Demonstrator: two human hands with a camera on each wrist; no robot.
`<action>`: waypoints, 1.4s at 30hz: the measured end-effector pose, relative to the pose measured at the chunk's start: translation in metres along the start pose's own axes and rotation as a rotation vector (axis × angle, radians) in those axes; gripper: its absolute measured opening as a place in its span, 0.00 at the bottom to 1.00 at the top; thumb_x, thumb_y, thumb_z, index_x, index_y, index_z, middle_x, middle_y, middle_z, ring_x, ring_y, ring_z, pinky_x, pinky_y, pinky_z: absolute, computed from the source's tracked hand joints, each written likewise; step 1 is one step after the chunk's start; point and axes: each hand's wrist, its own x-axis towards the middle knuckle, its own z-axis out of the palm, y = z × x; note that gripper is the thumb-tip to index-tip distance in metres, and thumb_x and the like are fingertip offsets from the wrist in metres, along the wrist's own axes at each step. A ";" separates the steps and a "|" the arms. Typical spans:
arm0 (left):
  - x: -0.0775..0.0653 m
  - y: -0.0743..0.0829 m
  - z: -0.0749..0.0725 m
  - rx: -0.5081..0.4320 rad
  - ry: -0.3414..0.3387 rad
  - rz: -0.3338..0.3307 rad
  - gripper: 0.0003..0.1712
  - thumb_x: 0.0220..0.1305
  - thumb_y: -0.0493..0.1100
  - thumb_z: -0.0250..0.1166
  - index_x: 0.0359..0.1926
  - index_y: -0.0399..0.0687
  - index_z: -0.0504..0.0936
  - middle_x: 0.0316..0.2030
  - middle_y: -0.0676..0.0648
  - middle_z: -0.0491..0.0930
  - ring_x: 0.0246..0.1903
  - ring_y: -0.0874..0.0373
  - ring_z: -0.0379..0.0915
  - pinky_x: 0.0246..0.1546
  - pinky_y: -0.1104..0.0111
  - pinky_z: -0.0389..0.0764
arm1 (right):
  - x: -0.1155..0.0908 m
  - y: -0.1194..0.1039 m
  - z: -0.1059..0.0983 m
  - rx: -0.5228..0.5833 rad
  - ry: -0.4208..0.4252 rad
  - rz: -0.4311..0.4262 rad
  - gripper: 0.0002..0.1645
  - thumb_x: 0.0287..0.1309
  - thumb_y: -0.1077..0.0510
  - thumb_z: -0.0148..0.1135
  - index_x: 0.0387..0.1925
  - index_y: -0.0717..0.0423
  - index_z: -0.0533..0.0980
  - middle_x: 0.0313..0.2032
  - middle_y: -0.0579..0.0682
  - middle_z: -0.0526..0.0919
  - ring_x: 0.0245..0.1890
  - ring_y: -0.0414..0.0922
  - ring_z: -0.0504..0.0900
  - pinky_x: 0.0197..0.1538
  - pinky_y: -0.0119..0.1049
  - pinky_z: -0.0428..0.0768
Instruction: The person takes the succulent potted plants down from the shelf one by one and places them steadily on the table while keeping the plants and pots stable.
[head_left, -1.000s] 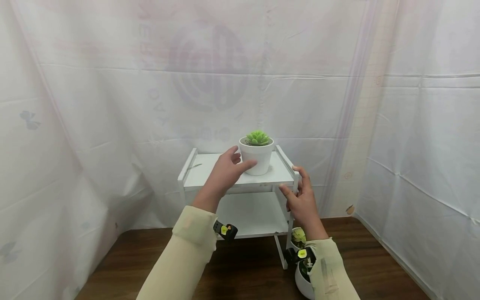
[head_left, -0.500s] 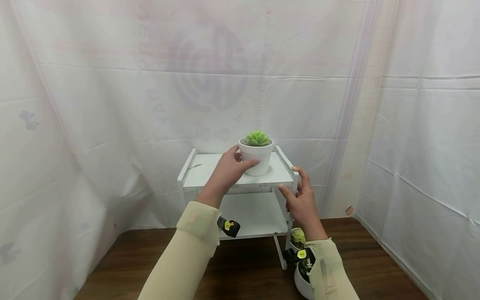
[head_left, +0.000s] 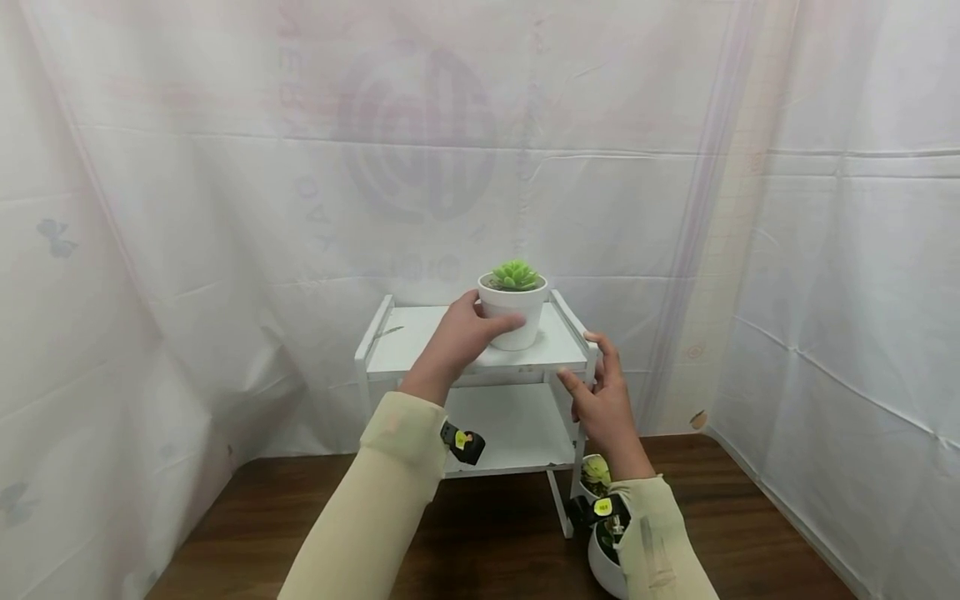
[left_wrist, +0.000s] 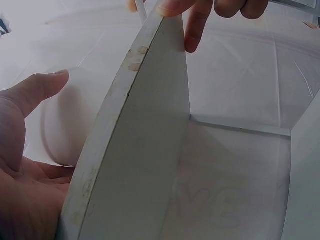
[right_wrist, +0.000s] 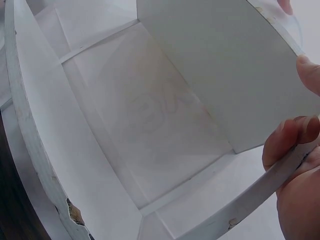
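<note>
A white pot with a green succulent (head_left: 513,302) stands on the top board of a small white two-tier shelf (head_left: 405,357). My left hand (head_left: 452,340) holds the pot from its left side, thumb across the front and the other fingers mostly hidden behind it. In the left wrist view the pale pot (left_wrist: 75,117) shows between thumb and palm, partly covered by the board's edge. My right hand (head_left: 606,407) grips the shelf's front right corner, index finger up on the side rail and thumb at the board's front edge. Its curled fingers (right_wrist: 281,142) wrap the post in the right wrist view.
Two more potted plants, a yellow-green one (head_left: 596,472) and a darker one in a white pot (head_left: 606,567), stand on the brown wooden table (head_left: 720,500) right of the shelf, partly behind my right wrist. White sheeting (head_left: 225,208) hangs at the back and sides.
My left hand has closed in on the pot, its thumb sliding farther right across the front. The left forearm has shifted slightly right and up. Pot, shelf and right hand stay put.
</note>
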 end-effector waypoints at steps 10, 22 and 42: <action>0.002 0.002 0.000 0.027 0.013 -0.012 0.52 0.52 0.57 0.74 0.71 0.44 0.60 0.66 0.45 0.67 0.64 0.52 0.65 0.66 0.56 0.66 | -0.001 -0.002 0.002 0.012 0.007 -0.007 0.39 0.65 0.58 0.61 0.71 0.41 0.54 0.54 0.58 0.73 0.16 0.37 0.68 0.21 0.30 0.72; 0.005 -0.001 0.000 0.030 0.012 -0.016 0.51 0.53 0.57 0.73 0.71 0.43 0.59 0.67 0.44 0.67 0.65 0.51 0.65 0.66 0.56 0.66 | 0.000 0.001 0.003 0.016 -0.002 -0.012 0.39 0.66 0.59 0.60 0.72 0.44 0.52 0.54 0.58 0.72 0.16 0.37 0.68 0.21 0.30 0.72; 0.006 -0.004 -0.001 0.020 0.042 0.010 0.48 0.54 0.56 0.72 0.69 0.43 0.62 0.65 0.45 0.69 0.63 0.51 0.67 0.65 0.56 0.68 | 0.004 0.006 0.003 -0.003 0.000 -0.007 0.40 0.66 0.59 0.60 0.72 0.45 0.52 0.55 0.59 0.72 0.16 0.37 0.68 0.22 0.30 0.72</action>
